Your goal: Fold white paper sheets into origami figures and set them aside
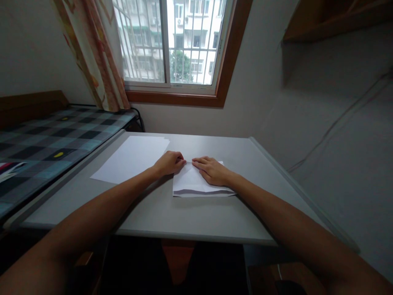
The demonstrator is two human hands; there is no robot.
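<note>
A folded white sheet of paper (192,184) lies on the grey table (196,217) in front of me. My left hand (168,163) rests at its far left corner with fingers curled, fingertips pressing on the paper's top edge. My right hand (211,170) lies flat on the folded sheet, fingers stretched toward the left hand. The two hands' fingertips almost meet at the top of the fold.
A stack of flat white sheets (132,157) lies to the left on the table. A bed with a checked cover (46,143) adjoins the table's left side. A barred window (172,45) and curtain (98,57) stand behind; a wall runs along the right.
</note>
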